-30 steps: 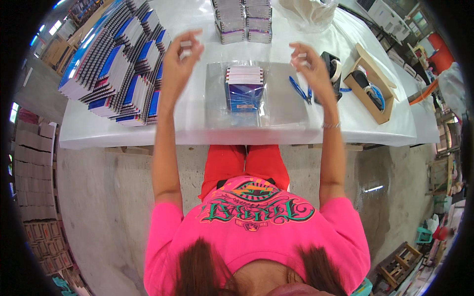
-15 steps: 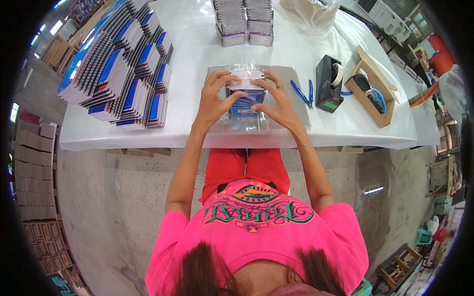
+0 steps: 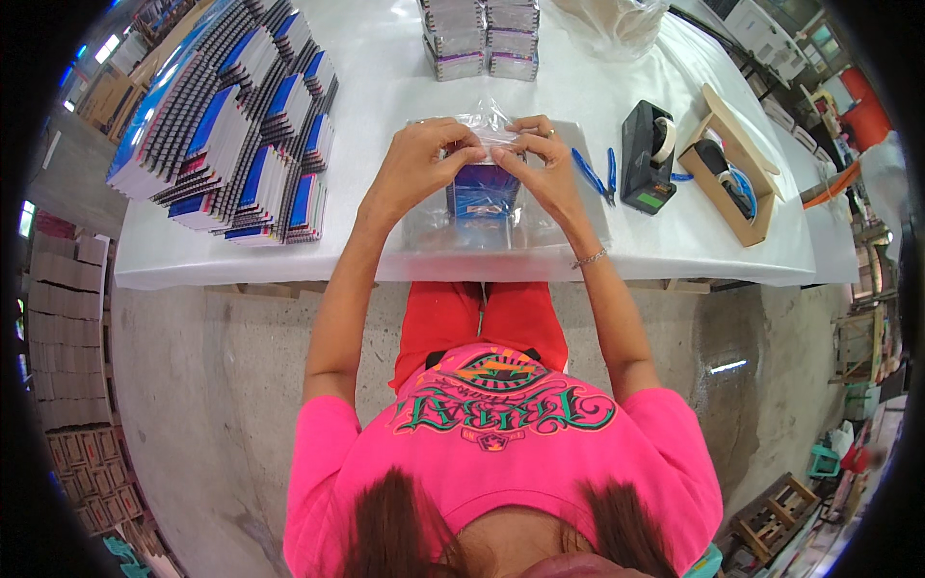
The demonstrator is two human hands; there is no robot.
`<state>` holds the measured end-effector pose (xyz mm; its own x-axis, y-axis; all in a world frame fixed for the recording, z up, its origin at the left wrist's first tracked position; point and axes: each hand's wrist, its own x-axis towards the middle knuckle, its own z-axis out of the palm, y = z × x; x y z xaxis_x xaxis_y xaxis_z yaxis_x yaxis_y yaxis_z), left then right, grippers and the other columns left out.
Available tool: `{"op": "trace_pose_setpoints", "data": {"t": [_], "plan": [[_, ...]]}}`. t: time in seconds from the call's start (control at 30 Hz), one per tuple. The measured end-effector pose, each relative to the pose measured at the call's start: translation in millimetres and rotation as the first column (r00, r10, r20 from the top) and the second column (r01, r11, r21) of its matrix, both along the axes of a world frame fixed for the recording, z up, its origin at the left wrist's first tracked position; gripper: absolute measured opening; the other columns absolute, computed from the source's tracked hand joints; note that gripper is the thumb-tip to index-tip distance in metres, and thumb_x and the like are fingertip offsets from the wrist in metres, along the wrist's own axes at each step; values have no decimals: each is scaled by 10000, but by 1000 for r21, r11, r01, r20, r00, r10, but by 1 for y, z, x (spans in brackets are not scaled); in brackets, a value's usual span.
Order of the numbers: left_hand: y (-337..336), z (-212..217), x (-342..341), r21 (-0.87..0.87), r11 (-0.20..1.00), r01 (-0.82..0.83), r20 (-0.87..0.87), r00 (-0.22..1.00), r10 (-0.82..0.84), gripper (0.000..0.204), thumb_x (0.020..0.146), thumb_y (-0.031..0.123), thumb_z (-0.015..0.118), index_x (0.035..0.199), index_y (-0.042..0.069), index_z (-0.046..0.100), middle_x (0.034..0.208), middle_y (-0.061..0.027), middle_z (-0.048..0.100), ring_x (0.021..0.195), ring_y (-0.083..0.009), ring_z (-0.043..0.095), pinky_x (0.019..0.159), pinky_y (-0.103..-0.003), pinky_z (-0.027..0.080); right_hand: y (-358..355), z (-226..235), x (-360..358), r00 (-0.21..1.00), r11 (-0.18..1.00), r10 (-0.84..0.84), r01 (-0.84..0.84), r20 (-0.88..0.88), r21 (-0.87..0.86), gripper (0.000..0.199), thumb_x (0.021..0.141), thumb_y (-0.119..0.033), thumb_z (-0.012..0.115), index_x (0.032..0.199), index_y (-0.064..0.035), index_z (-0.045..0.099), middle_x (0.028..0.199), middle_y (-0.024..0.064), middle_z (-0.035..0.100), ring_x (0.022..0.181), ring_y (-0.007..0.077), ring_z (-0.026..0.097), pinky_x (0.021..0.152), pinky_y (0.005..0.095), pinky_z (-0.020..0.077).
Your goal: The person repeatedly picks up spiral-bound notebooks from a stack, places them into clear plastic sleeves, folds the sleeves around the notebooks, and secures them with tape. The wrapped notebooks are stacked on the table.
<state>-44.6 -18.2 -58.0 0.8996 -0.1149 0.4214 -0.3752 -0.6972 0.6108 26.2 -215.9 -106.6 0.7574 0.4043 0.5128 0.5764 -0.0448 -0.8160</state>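
A small stack of blue-covered notebooks (image 3: 484,200) lies in clear plastic (image 3: 493,116) in front of me, near the table's front edge. At the stack's far end, my left hand (image 3: 422,162) is closed, thumb and fingers pinching the plastic. My right hand (image 3: 547,166) pinches the plastic just beside it, the two thumbs close together. Beneath the stack is a greyish pile of flat clear plastic (image 3: 434,231). The stack's far end is partly hidden by my fingers.
Piles of spiral notebooks (image 3: 231,135) fill the table's left. Wrapped notebook stacks (image 3: 482,43) stand at the back. To the right are blue nippers (image 3: 597,178), a black tape dispenser (image 3: 647,159) and an open cardboard box (image 3: 737,183). Crumpled clear plastic (image 3: 617,24) lies at the back right.
Both hands have shifted inward and closed from a spread hold around the stack to a pinch on the plastic at its far end. More of the notebook cover shows.
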Motion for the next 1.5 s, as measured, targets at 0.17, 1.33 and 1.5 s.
{"op": "trace_pose_setpoints", "data": {"t": [0.17, 1.33, 1.5], "plan": [[-15, -5, 4, 218, 966, -138, 202, 975, 94, 161, 854, 168, 638, 927, 25, 641, 839, -124, 660, 789, -307, 631, 701, -397, 496, 2, 2, 10, 994, 998, 58, -55, -88, 36, 204, 761, -207, 796, 848, -29, 747, 1015, 103, 575, 880, 148, 597, 758, 272, 486], [-2, -47, 35, -713, 698, -67, -157, 985, -66, 174, 830, 153, 741, 932, 13, 732, 844, -51, 688, 757, -85, 606, 669, -220, 486, -5, 10, 4, 910, 974, 217, -224, -352, 20, 484, 799, -277, 776, 1212, -55, 655, 1096, 48, 618, 1013, 163, 565, 868, 282, 453], [15, -39, 33, -622, 783, 13, -237, 950, -205, 246, 839, 207, 748, 1022, 44, 721, 920, -64, 687, 830, -111, 615, 750, -250, 488, -5, 3, 2, 956, 983, 176, -184, -233, -13, 424, 790, -262, 781, 1161, -76, 694, 1106, 68, 632, 1032, 179, 571, 920, 302, 437]]}}
